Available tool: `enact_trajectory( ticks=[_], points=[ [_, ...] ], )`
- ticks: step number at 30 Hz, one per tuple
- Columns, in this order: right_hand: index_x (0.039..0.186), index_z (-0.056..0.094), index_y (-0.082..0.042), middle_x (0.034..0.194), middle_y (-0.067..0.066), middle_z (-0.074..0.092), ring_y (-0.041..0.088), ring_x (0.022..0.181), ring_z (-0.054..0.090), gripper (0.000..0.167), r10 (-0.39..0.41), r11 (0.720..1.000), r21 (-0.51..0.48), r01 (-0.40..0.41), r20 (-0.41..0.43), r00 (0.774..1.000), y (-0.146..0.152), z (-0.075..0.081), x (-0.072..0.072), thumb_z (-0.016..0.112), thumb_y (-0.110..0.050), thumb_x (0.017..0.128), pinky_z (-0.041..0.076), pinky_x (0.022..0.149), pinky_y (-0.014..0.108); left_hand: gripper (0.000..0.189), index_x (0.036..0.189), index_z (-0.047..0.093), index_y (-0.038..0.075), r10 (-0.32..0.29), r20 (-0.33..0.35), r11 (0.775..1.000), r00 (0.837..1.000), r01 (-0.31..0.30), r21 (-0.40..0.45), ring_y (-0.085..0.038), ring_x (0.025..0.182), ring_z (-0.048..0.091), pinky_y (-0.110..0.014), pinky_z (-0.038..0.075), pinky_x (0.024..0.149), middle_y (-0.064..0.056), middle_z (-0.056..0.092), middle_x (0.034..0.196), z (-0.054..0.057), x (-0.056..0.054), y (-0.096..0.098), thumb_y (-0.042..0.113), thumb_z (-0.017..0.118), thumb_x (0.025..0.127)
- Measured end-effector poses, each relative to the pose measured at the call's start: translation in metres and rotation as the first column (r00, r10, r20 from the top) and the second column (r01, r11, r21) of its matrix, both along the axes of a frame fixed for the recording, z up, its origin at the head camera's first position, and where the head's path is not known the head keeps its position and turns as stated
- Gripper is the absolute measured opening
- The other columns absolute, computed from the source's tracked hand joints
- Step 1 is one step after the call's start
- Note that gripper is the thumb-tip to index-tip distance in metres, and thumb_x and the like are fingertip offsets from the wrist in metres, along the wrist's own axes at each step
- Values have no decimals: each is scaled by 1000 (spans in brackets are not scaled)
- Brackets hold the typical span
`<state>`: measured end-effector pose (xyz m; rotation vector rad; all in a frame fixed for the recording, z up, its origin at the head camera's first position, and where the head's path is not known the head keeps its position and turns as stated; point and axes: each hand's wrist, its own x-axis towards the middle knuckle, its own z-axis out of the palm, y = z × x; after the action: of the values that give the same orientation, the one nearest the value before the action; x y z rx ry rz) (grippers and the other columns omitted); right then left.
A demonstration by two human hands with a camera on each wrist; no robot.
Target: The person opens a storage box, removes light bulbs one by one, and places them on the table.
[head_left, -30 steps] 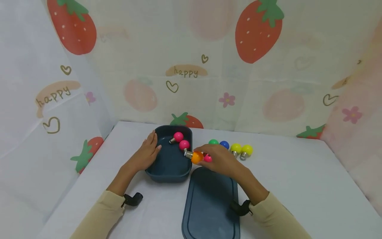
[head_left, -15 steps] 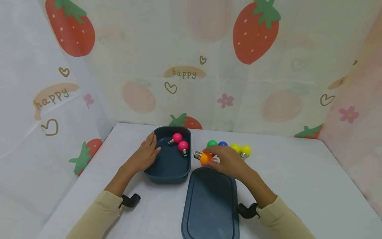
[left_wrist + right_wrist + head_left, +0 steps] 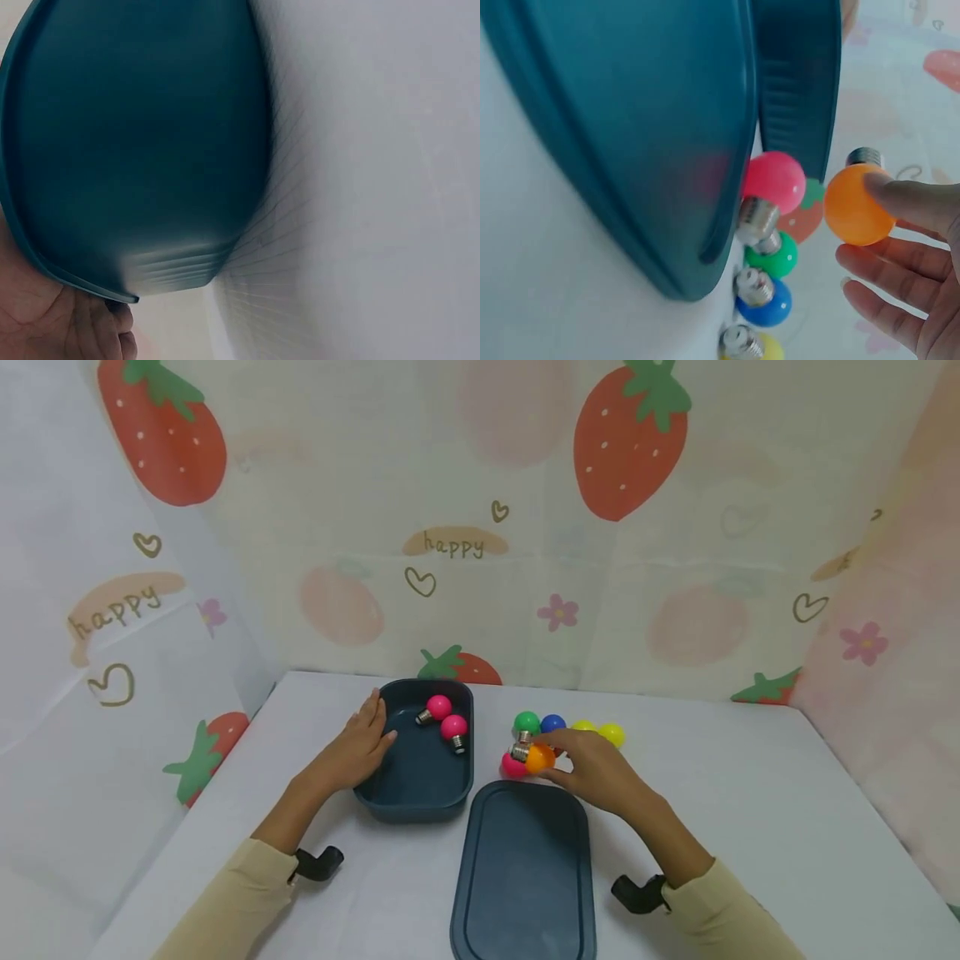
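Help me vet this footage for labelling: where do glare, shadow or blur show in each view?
Head view: soft shadows on the white tabletop; left wrist view: pale glare low on the dark blue rectangular box, tabletop blurred; right wrist view: faint pink reflection on the dark blue rectangular lid, highlight on the glossy blue round bulb.

Orange bulb [image 3: 540, 758] pinched beside open box [image 3: 412, 785]

The right hand [image 3: 600, 770] grips the bulb's smooth round globe, its metal screw cap pointing left (as the head view has it), raised off the table [image 3: 720, 793]. The dark blue, round-cornered box stands upright; the left hand [image 3: 352, 747] rests on its left rim. Inside, two pink bulbs [image 3: 453, 727] lie close together on their sides toward the far right.
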<state>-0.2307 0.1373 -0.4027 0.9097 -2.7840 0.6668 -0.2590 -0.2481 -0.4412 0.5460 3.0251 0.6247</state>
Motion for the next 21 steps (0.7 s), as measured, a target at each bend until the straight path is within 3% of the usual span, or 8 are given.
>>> enact_trajectory(
  ticks=[4,21],
  points=[
    [123,72,-7,111,6,74,25,95,68,42,-10,1000,6,10,-18,1000,7,-4,-1,84,-22,85,60,82,39,68,155,7,-15,8,2,1000,1000,-8,2,-42,154,0,-60,9,122,-27,-5,166,0,1,1,30,34,112],
    [123,72,-5,113,7,74,29,96,68,41,-42,999,10,42,36,998,34,-19,-4,84,-13,84,59,84,43,68,156,9,-13,41,-30,999,999,-41,-11,-41,154,-3,-58,7,122,-25,-3,167,-4,-2,6,33,32,112]
  ],
)
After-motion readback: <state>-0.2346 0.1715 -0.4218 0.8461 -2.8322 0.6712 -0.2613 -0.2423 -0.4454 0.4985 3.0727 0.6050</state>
